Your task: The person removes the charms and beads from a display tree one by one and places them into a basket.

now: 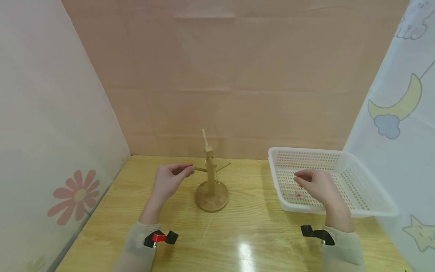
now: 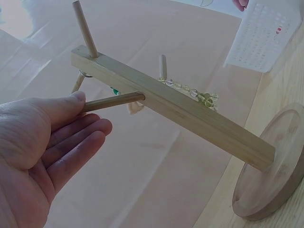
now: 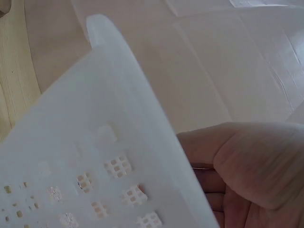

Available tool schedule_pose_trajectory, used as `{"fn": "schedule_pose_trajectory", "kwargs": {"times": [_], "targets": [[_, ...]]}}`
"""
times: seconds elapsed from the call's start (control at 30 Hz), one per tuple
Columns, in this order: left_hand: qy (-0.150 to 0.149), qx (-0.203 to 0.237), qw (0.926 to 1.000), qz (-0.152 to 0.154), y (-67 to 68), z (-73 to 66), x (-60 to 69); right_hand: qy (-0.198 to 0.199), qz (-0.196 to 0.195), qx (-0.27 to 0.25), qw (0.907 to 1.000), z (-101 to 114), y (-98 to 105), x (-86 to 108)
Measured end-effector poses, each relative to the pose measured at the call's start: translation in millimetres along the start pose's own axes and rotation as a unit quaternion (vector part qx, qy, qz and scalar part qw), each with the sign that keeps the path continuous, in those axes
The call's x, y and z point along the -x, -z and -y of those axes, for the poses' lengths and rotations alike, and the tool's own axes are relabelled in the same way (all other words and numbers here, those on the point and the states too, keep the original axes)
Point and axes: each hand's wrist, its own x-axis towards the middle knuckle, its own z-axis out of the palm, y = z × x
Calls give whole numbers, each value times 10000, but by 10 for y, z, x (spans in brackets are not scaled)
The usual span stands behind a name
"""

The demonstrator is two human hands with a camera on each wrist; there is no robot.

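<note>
1. Peg (image 2: 114,101) pinched by my left hand (image 1: 166,179), pointing left off the wooden jewelry stand (image 1: 210,179).
2. Stand upright on the table (image 1: 272,238), long axis vertical — likely light, stiff; I'd hold its post (image 2: 180,107).
3. Right hand (image 1: 317,185) above the white basket (image 1: 302,207), curled — whether round anything, I can't tell.

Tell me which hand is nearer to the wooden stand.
The left hand. It pinches a peg on the wooden stand; the right hand is well off to the stand's right, at the white basket.
</note>
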Motion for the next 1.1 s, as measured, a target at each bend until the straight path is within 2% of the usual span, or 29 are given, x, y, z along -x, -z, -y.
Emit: {"fn": "schedule_pose_trajectory", "kwargs": {"times": [0.2, 0.43, 0.6, 0.8, 1.0, 1.1], "targets": [[54, 123, 9999, 28, -19, 1, -9, 80, -96, 41, 9999, 139, -24, -11], [-57, 39, 10000, 68, -26, 2, -17, 236, -342, -82, 9991, 252, -50, -18], [-64, 54, 9999, 61, -31, 9, -23, 384, -483, -255, 9978, 412, -57, -22], [11, 56, 10000, 55, -36, 18, -29, 703, -433, -472, 9955, 635, -135, -29], [52, 148, 9999, 70, -40, 15, -32, 1126, -350, -720, 9904, 828, -305, -89], [87, 179, 9998, 39, -34, 11, -32, 1298, -142, -871, 9876, 931, -417, -153]]}}
